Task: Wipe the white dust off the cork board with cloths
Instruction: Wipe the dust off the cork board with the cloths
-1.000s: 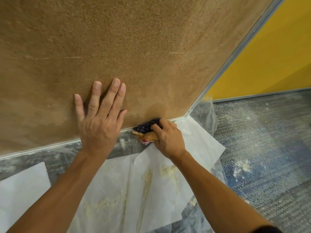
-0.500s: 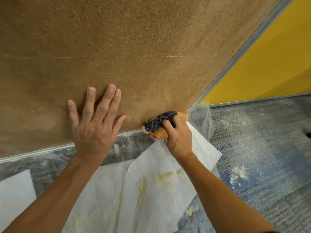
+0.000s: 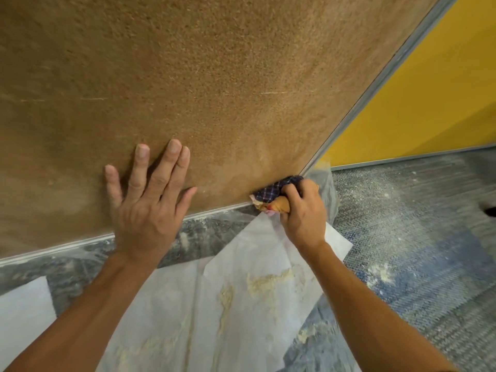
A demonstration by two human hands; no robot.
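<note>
Mostly done, by the look of this stretch. The cork board (image 3: 214, 89) has its bottom edge down at the floor, and its face is largely back to plain brown. The right hand (image 3: 304, 221) has its grip closed tight round a bunched cloth (image 3: 271, 193) (dark check on one side, orange on the other). The cloth is pressed into the board's lower right corner, where the two runs of metal frame (image 3: 217, 210) meet. The left hand (image 3: 146, 210) lies flat on the board near its bottom edge, fingers straight and spread, grip wide open and holding nothing; it reads as bracing. Left to do, as I judge it: a pale haze across the lower left of the face, two thin white streaks higher up, a few specks just above the cloth, and a line of white along the lip of the bottom frame. The top of the board is out of view, so I cannot say for that part. Fallen powder sits in yellowish clumps on the paper sheets (image 3: 241, 264) spread on the floor below the board's bottom edge. More is scattered over the carpet (image 3: 402, 251) toward the yellow wall (image 3: 429, 103), which is outside the task as worded. Only one cloth is in sight.
</note>
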